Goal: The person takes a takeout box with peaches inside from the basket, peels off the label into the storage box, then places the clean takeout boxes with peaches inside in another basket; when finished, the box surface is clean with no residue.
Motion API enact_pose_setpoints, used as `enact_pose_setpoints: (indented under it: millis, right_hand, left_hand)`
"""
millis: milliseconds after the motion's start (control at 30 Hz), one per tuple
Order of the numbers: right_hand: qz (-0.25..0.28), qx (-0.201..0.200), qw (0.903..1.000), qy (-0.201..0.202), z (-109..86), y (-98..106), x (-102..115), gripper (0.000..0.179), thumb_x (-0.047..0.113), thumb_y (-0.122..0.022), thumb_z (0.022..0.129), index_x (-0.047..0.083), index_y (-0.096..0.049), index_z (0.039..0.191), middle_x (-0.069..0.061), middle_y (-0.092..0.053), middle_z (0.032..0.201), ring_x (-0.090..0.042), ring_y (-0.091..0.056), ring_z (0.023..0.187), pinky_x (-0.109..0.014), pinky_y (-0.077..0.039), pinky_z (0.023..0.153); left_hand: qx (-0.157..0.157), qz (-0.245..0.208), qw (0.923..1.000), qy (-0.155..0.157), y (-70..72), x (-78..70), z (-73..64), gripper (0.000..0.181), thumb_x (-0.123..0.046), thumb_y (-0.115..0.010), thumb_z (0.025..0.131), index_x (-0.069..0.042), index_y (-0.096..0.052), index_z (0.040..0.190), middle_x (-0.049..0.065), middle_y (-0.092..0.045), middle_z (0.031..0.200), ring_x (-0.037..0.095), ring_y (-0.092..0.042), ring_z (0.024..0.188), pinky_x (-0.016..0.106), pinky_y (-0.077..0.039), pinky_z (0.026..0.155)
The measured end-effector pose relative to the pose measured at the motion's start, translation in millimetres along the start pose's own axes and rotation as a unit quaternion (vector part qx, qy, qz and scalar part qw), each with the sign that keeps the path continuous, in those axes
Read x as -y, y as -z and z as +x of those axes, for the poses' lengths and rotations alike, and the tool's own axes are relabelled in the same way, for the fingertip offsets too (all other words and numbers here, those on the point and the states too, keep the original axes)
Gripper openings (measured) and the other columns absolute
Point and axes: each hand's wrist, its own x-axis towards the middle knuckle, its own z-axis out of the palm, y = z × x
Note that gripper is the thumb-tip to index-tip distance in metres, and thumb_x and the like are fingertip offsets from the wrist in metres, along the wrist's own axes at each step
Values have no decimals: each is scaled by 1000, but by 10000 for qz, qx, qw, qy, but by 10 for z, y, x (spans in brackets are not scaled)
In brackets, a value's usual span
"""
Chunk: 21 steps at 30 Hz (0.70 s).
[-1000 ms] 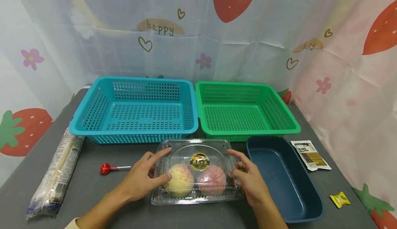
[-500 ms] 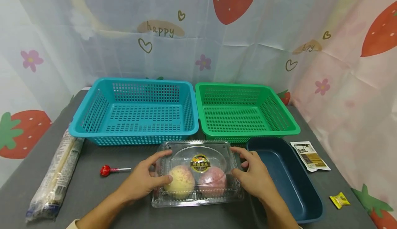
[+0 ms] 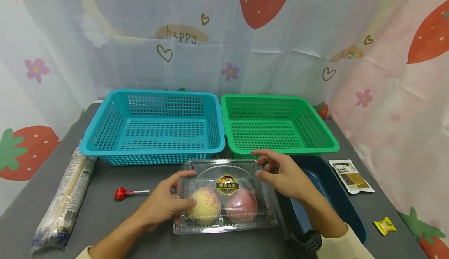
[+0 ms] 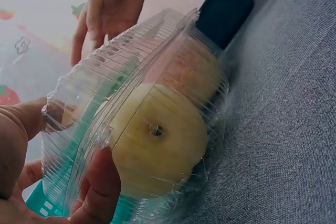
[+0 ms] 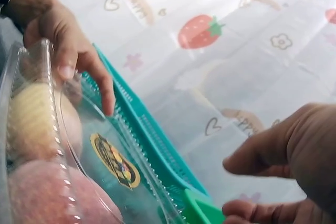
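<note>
A clear plastic clamshell fruit box (image 3: 224,168) lies shut at the front middle of the table. Through its lid show two apple-like fruits, a yellow one (image 3: 205,206) and a pink one (image 3: 242,206). A round black-and-gold label (image 3: 227,185) sits on the lid. My left hand (image 3: 160,201) holds the box's left side; in the left wrist view its fingers (image 4: 102,182) pinch the clear plastic near the lid's seam. My right hand (image 3: 285,175) hovers over the back right corner, holding nothing. The right wrist view shows its thumb and fingers (image 5: 262,153) apart from the lid.
Behind stand a blue basket (image 3: 154,152) and a green basket (image 3: 280,150). A dark blue tray (image 3: 345,208) lies right, partly under my right forearm. Also around are a lollipop (image 3: 121,193), a long plastic-wrapped pack (image 3: 63,200), a flat sachet (image 3: 352,176) and a yellow-wrapped sweet (image 3: 384,226).
My right hand has left the box's right side and moved up and back to its far right corner. My left hand keeps its hold; the box has barely shifted.
</note>
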Motion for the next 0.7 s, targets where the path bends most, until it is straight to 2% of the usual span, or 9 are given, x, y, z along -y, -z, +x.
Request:
enact_pose_setpoints:
  millis: [300, 533, 700]
  right_hand:
    - [-35, 525, 9976, 449, 256, -91, -12, 42, 6, -65, 91, 6, -57, 132, -14, -60, 103, -24, -58, 80, -37, -50, 65]
    - [-401, 971, 9936, 424, 370, -226, -36, 37, 6, -64, 92, 8, -60, 128, -5, -62, 100, -20, -59, 78, -37, -50, 65]
    - [-496, 1187, 9908, 412, 431, -302, -39, 34, 4, -64, 91, 5, -62, 125, -9, -64, 101, -18, -57, 74, -33, -48, 61]
  left_hand:
    - [124, -209, 9997, -75, 9, 37, -6, 71, -4, -77, 79, -13, -45, 141, 14, -34, 89, 20, -49, 44, 43, -50, 37]
    - [240, -356, 9991, -59, 17, 44, -4, 72, -4, -77, 79, -11, -43, 142, 13, -33, 89, 20, -50, 46, 43, -50, 38]
    - [271, -402, 9988, -7, 26, 43, 4, 72, -5, -78, 79, -11, -43, 142, 13, -33, 88, 20, -52, 47, 42, -51, 39]
